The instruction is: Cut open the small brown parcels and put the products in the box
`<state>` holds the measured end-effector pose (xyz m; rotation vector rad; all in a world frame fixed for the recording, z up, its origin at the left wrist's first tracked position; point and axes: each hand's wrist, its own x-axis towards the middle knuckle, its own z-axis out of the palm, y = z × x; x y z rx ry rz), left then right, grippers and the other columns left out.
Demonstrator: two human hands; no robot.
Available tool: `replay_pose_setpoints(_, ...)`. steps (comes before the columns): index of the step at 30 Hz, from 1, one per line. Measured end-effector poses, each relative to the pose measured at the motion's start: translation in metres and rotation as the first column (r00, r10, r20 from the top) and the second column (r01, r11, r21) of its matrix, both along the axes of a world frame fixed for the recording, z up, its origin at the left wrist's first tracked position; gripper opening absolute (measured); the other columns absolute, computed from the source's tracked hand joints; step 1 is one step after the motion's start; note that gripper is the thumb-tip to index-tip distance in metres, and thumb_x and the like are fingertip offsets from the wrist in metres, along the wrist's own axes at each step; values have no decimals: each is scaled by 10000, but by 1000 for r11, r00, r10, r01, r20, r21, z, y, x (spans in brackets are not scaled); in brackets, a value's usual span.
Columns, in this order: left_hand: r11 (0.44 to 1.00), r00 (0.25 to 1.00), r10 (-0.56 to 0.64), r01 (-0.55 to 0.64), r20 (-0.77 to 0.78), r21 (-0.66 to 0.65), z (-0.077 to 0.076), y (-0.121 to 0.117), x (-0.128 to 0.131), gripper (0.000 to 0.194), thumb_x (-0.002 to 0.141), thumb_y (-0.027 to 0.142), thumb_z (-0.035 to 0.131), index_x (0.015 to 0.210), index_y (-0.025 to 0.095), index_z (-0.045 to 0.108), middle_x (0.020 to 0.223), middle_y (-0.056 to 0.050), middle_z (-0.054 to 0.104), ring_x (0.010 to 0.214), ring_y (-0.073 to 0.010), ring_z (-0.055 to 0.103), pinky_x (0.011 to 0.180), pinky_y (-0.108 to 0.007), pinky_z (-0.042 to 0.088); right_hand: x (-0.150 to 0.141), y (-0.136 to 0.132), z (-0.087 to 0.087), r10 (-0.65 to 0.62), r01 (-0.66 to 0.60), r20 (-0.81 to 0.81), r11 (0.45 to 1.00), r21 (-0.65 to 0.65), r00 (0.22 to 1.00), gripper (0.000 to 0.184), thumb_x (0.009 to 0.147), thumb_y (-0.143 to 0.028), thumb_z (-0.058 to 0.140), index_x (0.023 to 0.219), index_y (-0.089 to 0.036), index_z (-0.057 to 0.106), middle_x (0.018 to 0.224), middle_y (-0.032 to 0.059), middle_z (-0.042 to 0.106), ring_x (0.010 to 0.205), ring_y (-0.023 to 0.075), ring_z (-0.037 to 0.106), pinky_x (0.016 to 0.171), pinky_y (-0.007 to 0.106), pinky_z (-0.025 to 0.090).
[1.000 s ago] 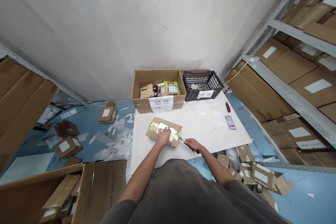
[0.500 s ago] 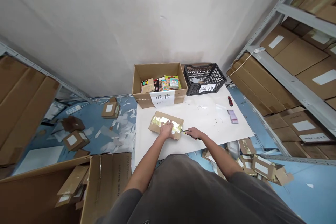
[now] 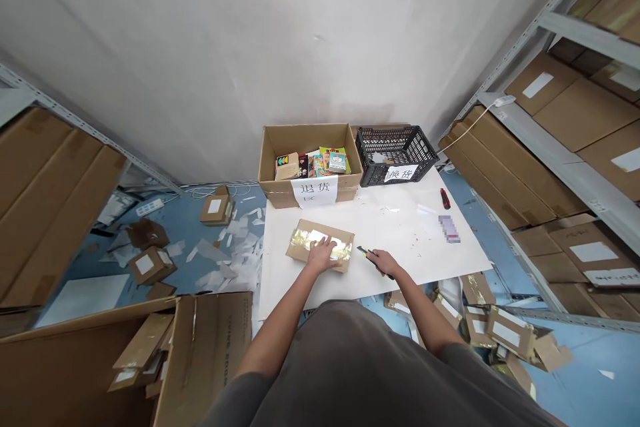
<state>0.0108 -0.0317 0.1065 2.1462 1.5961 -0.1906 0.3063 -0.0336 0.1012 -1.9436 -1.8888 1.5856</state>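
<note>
A small cardboard box [image 3: 299, 247] with shiny tape and a white label along its top lies on the white table [image 3: 290, 287]. My left hand [image 3: 322, 255] rests on the top of this box, fingers spread over the tape and label. To the right of the box, my right hand [image 3: 384, 263] is closed around a utility knife [image 3: 367, 252]. Its blade points up and left, a short gap away from the box's right end.
Behind stand an open carton [image 3: 280, 193] of books and a black plastic crate [image 3: 370, 177]. A red cutter [image 3: 445, 198] lies at the table's right. A big open carton [image 3: 210, 353], paper scraps [image 3: 240, 247] and shelves [image 3: 565, 160] surround the table.
The utility knife in my right hand has come away from the box's right end and moved rightward. My left hand stays on the box. The whole view has shifted slightly.
</note>
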Motion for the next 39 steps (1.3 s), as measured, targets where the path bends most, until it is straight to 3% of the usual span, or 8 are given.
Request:
replay_pose_setpoints(3,997,998,65,-65,22,33,-1,1,-4,724,900,475,682,1549,376,378,1602,-71,487,1473,-319,432,1171,-493,325,-10,-8,-3,-124,126,-32,991,51,992,426,1032,-617,381,869,-235,474,521,-60,556,391,130,541,496,222,405)
replay_pose_setpoints(8,995,999,39,-37,-18,90,-9,26,-14,1179,671,627,849,1635,366,221,1748,-107,145,1606,-401,23,1253,-576,150,-30,-23,-11,-217,219,-33,974,64,976,473,1033,-666,304,872,-248,454,525,-63,552,426,137,573,505,214,435)
replay_pose_setpoints(11,999,999,20,-19,-32,29,-17,39,-16,1272,617,670,856,1649,365,178,1757,-110,64,1604,-402,-55,1262,-593,94,-33,-30,-15,-229,229,-15,972,51,973,482,1033,-665,285,880,-247,469,518,-67,544,433,135,577,510,207,434)
replay_pose_setpoints(17,995,999,20,-16,-36,94,-26,38,-19,1045,770,700,723,1638,343,264,1726,-114,230,1604,-381,93,1262,-558,110,-28,-40,-8,-213,210,30,974,82,977,545,1047,-668,228,988,-239,559,657,-28,622,535,142,617,614,222,469)
replay_pose_setpoints(21,982,1000,16,-16,5,187,-25,30,-24,892,863,718,610,1625,366,308,1701,-86,312,1596,-346,154,1262,-522,120,-31,-46,-4,-81,67,104,990,126,991,580,1088,-580,130,1170,-275,616,968,45,716,866,211,689,753,266,479)
replay_pose_setpoints(25,979,999,34,-36,15,201,-22,25,-25,870,870,736,587,1620,387,316,1682,-74,356,1598,-351,146,1253,-531,134,-37,-55,-9,28,-70,181,970,233,983,460,1105,-484,263,1357,-285,593,1213,79,683,1137,238,627,906,285,443)
replay_pose_setpoints(35,969,997,72,-71,3,237,-23,12,-15,862,895,698,586,1632,363,289,1676,-80,367,1600,-355,133,1255,-571,121,-63,-48,-5,65,-213,442,932,294,895,388,1088,-498,386,1388,-273,488,1229,114,640,990,251,677,790,293,425)
replay_pose_setpoints(39,968,996,93,-92,5,234,-23,10,-15,849,902,681,584,1632,354,298,1676,-88,366,1603,-360,119,1256,-577,124,-33,-37,3,-67,-114,537,948,297,841,346,1093,-477,370,1314,-242,495,1183,143,663,969,268,694,784,316,431)
